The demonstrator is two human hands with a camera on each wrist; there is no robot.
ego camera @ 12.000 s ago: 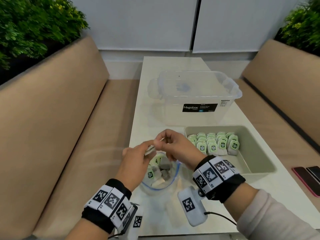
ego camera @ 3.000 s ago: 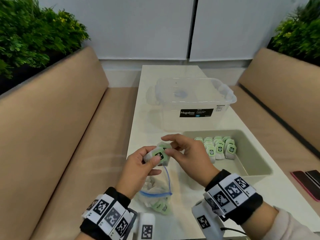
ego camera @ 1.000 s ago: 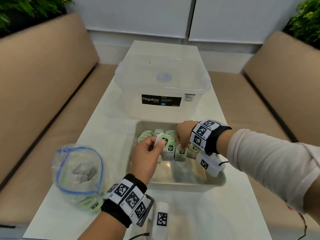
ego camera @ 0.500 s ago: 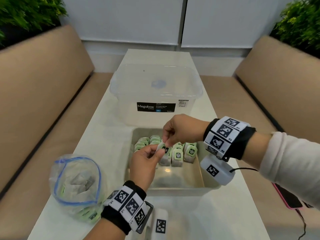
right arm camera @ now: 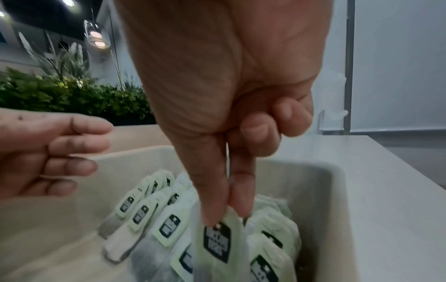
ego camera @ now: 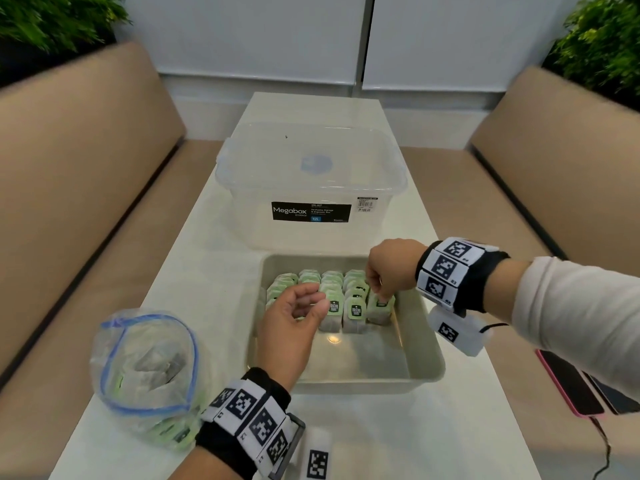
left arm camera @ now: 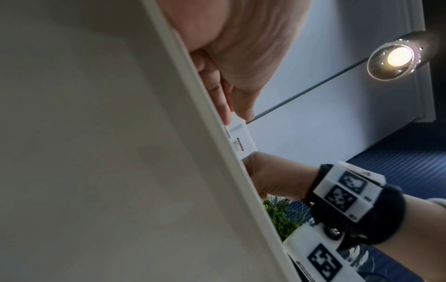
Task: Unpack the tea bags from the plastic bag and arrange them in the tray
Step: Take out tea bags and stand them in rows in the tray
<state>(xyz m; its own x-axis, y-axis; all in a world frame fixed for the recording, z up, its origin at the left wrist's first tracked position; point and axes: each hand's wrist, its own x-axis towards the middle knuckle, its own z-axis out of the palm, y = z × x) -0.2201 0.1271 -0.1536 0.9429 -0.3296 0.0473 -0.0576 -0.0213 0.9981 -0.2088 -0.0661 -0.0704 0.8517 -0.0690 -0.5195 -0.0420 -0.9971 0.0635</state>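
Pinching a pale green tea bag [right arm camera: 218,246] between thumb and forefinger, the right hand [ego camera: 389,268] lowers it at the right end of the front row of tea bags [ego camera: 332,296], close to the tray [ego camera: 429,362] wall. Loose, slightly parted fingers of the left hand [ego camera: 294,323] hover empty over the tray's left edge. Bare floor fills the tray's near half. More bags sit in the plastic bag [ego camera: 149,372] at left.
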